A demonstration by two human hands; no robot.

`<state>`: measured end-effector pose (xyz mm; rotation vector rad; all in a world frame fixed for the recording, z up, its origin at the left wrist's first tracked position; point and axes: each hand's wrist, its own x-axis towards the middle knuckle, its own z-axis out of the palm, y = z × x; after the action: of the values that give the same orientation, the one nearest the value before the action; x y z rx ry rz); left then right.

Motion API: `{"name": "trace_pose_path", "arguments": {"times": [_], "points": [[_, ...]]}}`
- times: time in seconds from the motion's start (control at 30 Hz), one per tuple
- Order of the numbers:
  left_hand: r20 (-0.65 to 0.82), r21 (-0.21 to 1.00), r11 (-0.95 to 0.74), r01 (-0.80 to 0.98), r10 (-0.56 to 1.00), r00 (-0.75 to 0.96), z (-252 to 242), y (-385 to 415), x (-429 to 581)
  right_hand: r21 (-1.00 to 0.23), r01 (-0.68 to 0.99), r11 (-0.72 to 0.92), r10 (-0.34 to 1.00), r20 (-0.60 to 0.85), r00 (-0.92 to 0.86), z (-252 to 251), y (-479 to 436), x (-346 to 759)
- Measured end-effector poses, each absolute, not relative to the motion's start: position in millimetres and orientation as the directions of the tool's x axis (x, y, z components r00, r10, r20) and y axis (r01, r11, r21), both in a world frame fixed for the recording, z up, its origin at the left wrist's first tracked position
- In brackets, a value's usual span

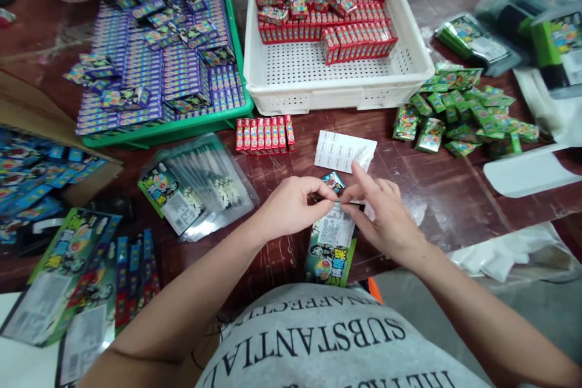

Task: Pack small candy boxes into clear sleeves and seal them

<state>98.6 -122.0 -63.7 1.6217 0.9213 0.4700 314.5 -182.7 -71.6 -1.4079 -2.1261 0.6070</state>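
In front of my body lies a green printed plastic bag (328, 262) with a white label, its lettered end toward me. My left hand (295, 206) is closed in a pinch at the bag's far edge. Right beside it, my right hand (379, 212) pinches the same edge, one finger raised. A small blue candy box (333, 181) shows just beyond the fingertips; whether it is inside the bag I cannot tell. Past my right hand lies a white sheet of round stickers (343, 150). Small red boxes (266, 134) stand in a row farther off.
A white basket (309, 100) of red boxes and a green tray (182, 129) of purple boxes stand at the back. Stacked clear bags (200, 191) lie left, near packed bags (59, 273). Green packets (468, 109) are heaped right, by a white scoop-like piece (527, 173).
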Motion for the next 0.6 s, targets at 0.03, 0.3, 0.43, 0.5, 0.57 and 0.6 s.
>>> {"name": "trace_pose_path", "arguments": {"times": [0.03,0.3,0.43,0.5,0.57,0.6], "points": [[-0.179,0.95,-0.027,0.312,0.769,0.614,-65,-124,96,-0.646,0.681,0.344,0.934,0.159,-0.32,-74,-184,313],[-0.207,0.96,0.047,0.276,0.784,0.585,-75,-135,69,-0.772,0.518,0.369,0.874,0.1,-0.475,-77,-173,293],[-0.131,0.981,0.041,0.191,0.864,0.486,-69,-139,46,-0.746,0.491,0.449,0.827,0.138,-0.545,-63,-164,288],[-0.084,0.989,0.046,0.141,0.957,0.278,-66,-142,25,-0.762,0.493,0.42,0.886,0.225,-0.406,-61,-169,291],[-0.062,0.996,0.061,0.058,0.998,0.003,-65,-149,5,-0.818,0.477,0.321,0.947,0.291,-0.138,-67,-182,294],[-0.071,0.997,0.073,0.011,0.992,-0.104,-66,-155,-2,-0.859,0.442,0.259,0.959,0.282,-0.014,-73,-189,294]]}}
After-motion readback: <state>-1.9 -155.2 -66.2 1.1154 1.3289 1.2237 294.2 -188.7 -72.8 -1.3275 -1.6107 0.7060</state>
